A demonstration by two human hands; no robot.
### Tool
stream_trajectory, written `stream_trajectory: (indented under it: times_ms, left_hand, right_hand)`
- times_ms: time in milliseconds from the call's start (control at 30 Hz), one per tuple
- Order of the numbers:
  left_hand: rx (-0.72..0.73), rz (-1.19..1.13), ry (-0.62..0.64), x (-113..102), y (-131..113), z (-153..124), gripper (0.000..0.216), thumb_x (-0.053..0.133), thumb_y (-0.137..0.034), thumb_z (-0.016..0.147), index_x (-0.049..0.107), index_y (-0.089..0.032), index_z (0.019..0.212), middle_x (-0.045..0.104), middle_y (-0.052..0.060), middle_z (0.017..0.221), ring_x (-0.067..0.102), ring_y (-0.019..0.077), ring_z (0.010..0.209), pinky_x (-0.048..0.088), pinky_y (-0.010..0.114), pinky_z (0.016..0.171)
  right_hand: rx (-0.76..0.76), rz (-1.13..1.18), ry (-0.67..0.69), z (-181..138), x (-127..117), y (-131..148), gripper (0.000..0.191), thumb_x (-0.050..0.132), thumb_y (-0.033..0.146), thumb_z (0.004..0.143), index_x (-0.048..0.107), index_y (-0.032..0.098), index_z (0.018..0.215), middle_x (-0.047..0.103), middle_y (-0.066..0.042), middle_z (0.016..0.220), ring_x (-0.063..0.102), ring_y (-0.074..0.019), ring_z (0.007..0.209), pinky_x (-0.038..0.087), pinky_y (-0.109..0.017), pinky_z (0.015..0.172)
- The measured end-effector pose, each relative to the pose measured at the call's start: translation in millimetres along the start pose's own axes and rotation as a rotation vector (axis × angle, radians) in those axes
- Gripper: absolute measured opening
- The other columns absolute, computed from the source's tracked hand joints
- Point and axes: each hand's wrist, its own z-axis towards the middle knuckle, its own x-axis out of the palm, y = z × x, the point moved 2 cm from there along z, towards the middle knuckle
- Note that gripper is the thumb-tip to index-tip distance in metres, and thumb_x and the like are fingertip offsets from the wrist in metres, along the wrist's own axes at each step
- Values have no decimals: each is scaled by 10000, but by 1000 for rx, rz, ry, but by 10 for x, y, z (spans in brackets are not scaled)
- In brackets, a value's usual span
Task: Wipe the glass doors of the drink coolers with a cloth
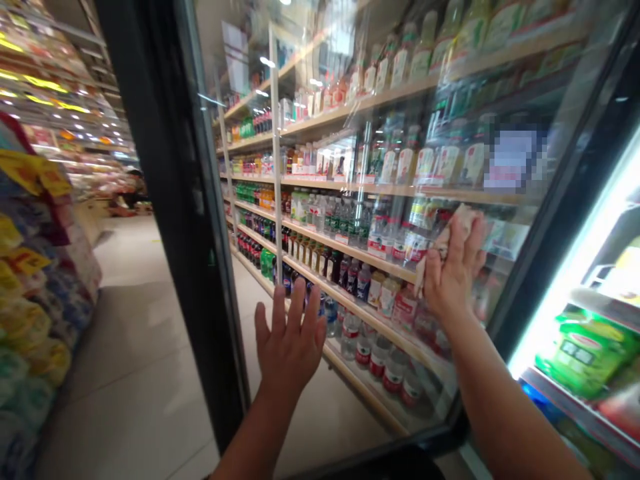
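A glass door (320, 393) in a black frame (173, 200) stands swung out in front of me. Against the right part of the glass, my right hand (453, 270) presses a crumpled beige cloth (463, 217), which pokes out above the fingers and to their left. My left hand (291, 333) is raised at the lower left of the pane, palm toward the glass with fingers spread, and holds nothing. Whether its palm touches the glass I cannot tell. Shelves of drink bottles show through the pane behind both hands.
A lit cooler shelf (595, 410) with a green packet (585, 353) lies to the right of the door. On the left, stacked yellow and blue packages (30, 313) border a tiled aisle floor (135, 347). Bottle shelves (350, 250) stand beyond the glass.
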Motion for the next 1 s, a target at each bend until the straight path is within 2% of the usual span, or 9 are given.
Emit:
stream_trajectory:
  times_ms: [67, 300, 467, 600, 800, 900, 1000]
  left_hand:
    - [4, -9, -9, -4, -7, -1, 695, 617, -322, 910, 329, -220, 1533, 368, 94, 1564, 184, 276, 1515, 117, 476, 1258]
    - [-18, -29, 14, -7, -21, -28, 710, 638, -326, 899, 336, -200, 1529, 408, 103, 1538, 179, 275, 1518, 108, 484, 1259]
    - [-14, -46, 2, -13, -17, -24, 707, 628, -328, 906, 326, -202, 1533, 394, 99, 1547, 158, 270, 1523, 95, 483, 1261]
    - [-22, -67, 15, -25, -21, -10, 720, 637, -322, 901, 319, -197, 1535, 430, 99, 1528, 159, 265, 1525, 89, 482, 1263]
    - [-12, -53, 0, -7, -8, -21, 715, 655, -302, 886, 352, -176, 1521, 452, 117, 1510, 179, 279, 1521, 107, 490, 1258]
    - [-18, -86, -12, 16, -6, -39, 700, 629, -285, 899, 340, -170, 1526, 460, 124, 1505, 188, 285, 1518, 119, 512, 1252]
    - [-16, -101, -17, 25, -10, -42, 693, 616, -282, 907, 332, -173, 1530, 452, 124, 1510, 193, 285, 1517, 125, 519, 1250]
  right_hand:
    - [-49, -14, 1, -9, 16, 157, 653, 371, 393, 998, 126, 270, 1591, 36, -146, 1676, 43, -341, 1548, 156, -727, 1147]
    - [-284, -17, 31, -369, 144, 676, 674, 426, 314, 994, 115, 298, 1591, 53, -121, 1680, 56, -338, 1548, 179, -666, 1179]
    - [-294, 6, 98, -235, 112, 940, 668, 374, 263, 1004, 65, 326, 1592, 24, -88, 1686, 21, -312, 1552, 140, -650, 1195]
    - [-398, 9, 133, -114, 96, 1202, 694, 374, 193, 989, 64, 363, 1587, 58, -48, 1687, 27, -282, 1555, 156, -620, 1207]
    - [-630, 1, 189, 31, 111, 1576, 662, 389, 128, 957, 235, 344, 1564, 179, 22, 1669, 12, -215, 1558, 117, -545, 1243]
    - [-713, 53, 230, -73, 91, 1583, 597, 409, 127, 958, 361, 333, 1516, 265, 42, 1643, 39, -197, 1557, 72, -506, 1257]
    - [-741, 101, 262, -153, 42, 1477, 546, 420, 112, 953, 460, 333, 1451, 363, 51, 1601, 119, -173, 1547, 20, -494, 1261]
